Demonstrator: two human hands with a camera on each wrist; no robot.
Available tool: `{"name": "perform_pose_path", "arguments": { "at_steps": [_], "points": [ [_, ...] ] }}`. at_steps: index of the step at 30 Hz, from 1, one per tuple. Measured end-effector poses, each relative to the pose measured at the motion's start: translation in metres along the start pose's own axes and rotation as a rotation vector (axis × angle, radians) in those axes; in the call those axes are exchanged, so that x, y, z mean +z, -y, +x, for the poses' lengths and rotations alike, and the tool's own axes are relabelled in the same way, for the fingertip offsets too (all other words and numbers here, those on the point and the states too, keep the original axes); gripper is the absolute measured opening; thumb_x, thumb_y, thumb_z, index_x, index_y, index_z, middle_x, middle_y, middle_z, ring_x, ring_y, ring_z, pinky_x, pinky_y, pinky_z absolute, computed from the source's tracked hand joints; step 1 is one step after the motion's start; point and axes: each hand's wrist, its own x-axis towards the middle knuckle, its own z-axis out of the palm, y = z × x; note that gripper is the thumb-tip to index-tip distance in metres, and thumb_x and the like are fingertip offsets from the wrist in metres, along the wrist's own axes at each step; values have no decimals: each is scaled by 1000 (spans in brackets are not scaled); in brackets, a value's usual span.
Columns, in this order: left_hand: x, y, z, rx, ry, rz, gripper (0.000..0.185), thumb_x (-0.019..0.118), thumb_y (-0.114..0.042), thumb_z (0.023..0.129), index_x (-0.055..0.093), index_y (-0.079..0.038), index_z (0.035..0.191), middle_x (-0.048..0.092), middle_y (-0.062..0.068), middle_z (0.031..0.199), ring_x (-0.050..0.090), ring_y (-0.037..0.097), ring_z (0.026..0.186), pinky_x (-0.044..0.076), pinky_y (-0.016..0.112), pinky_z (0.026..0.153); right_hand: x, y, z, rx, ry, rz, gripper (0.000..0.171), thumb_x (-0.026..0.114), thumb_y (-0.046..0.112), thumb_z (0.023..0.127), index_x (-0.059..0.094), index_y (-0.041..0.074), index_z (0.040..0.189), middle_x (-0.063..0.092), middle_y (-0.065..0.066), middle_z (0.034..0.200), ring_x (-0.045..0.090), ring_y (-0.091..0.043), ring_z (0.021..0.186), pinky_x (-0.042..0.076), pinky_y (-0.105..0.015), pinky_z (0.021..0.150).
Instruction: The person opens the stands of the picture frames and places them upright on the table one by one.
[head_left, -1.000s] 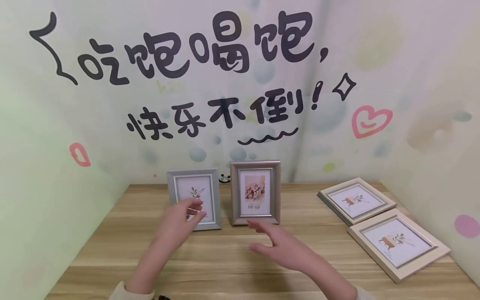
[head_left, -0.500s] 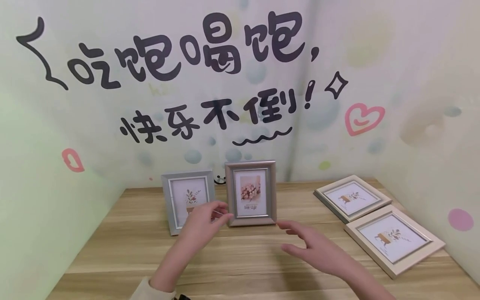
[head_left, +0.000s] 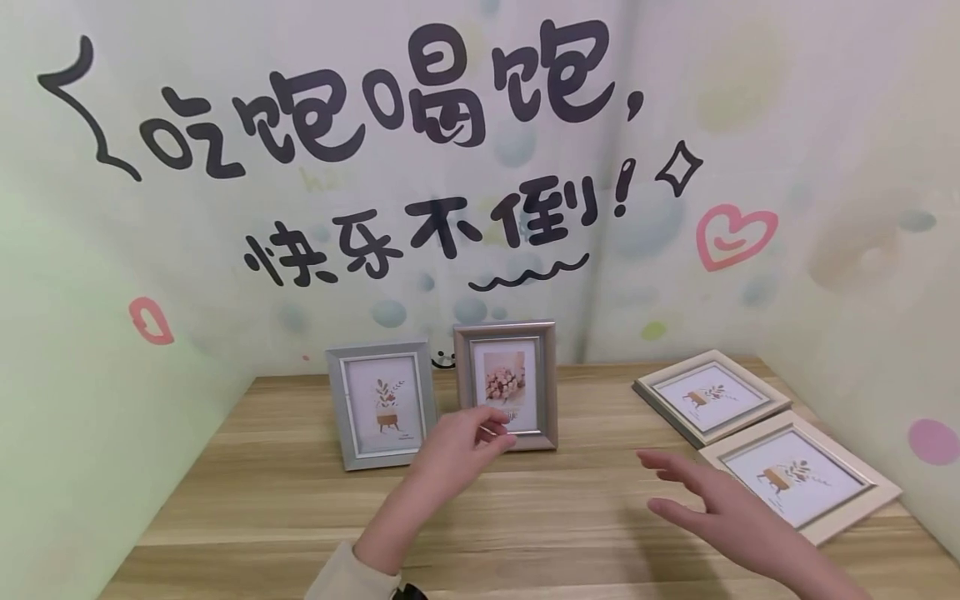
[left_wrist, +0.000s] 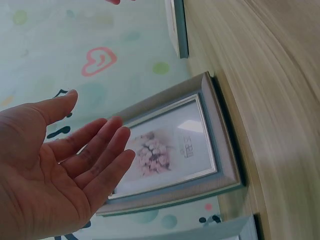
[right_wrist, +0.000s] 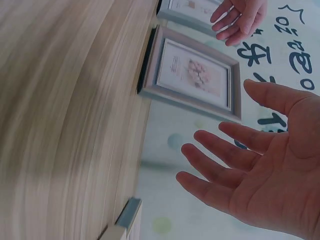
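My left hand (head_left: 459, 450) hovers in front of the brownish-pink picture frame (head_left: 546, 383), overlapping its lower part in the head view. Its palm is bare in the left wrist view, fingers relaxed. That frame stands upright and holds a flower print. Left of it a grey-blue picture frame (head_left: 337, 408) stands upright with a potted-plant print. My right hand (head_left: 720, 508) is in the air above the table, left of the cream picture frame (head_left: 847, 517) lying face up; it covers that frame's near left part. In the right wrist view its fingers are spread and hold nothing.
Another cream picture frame (head_left: 678, 375) lies face up behind the nearer one, at the right of the wooden table (head_left: 285, 517). A printed curtain (head_left: 360, 183) with large black lettering rises behind the table, and pale walls flank both sides.
Both hands have moved to the right: the left from the grey-blue frame to the brownish-pink one, the right from the brownish-pink frame towards the lying cream frames. The left-hand upright frame is turned slightly differently.
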Motion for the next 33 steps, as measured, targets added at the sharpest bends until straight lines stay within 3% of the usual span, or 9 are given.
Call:
{"name": "perform_pose_path", "arguments": {
  "at_steps": [6,8,12,13,15,20,26,33],
  "points": [
    [16,-12,10,30,61,-14,34,66,-36,94,69,-10,116,75,1,105,71,15,94,58,28,83,-9,-23,-17,43,-54,-69,47,69,33,93,56,26,138,65,3,134,61,2,113,54,-23,76],
    [22,-16,14,45,84,-42,32,67,-34,94,70,-10,115,75,1,103,71,14,92,57,24,82,-11,-30,-23,54,-69,-43,47,69,31,93,56,23,137,66,-1,134,61,4,113,52,-35,95],
    [34,-21,20,65,133,-70,28,68,-30,94,70,-11,113,75,-1,101,69,10,90,55,19,81,-13,-44,-33,54,-90,-50,47,70,26,93,57,20,137,66,-4,133,60,7,111,52,-33,96],
    [37,-23,22,67,146,-74,27,68,-30,94,70,-11,113,75,-1,101,69,10,90,55,18,81,-14,-46,-36,52,-100,-46,47,71,24,92,57,19,137,66,-1,133,59,9,111,51,-32,96],
    [42,-26,24,71,166,-71,27,69,-30,94,69,-12,113,75,-1,102,69,8,90,54,17,81,-14,-52,-40,52,-114,-77,47,72,23,91,57,20,136,64,10,132,57,12,110,54,-18,76],
    [56,-33,31,94,197,-74,26,68,-29,94,70,-12,113,75,-1,103,67,5,90,54,15,82,-17,-62,-48,47,-153,-71,45,74,18,89,59,18,132,54,32,127,56,15,108,51,-11,77],
    [72,-43,43,134,225,-82,24,67,-29,95,71,-12,112,76,-2,104,69,4,90,53,12,80,-22,-75,-58,117,-141,-78,44,73,23,91,60,16,132,52,33,129,51,20,109,50,-10,77],
    [92,-57,59,149,264,-67,23,67,-29,95,71,-14,112,75,-4,106,68,1,93,51,11,81,-24,-93,-73,104,-173,-60,46,73,17,90,59,15,133,37,43,135,52,18,105,50,-11,74]
  ]
}}
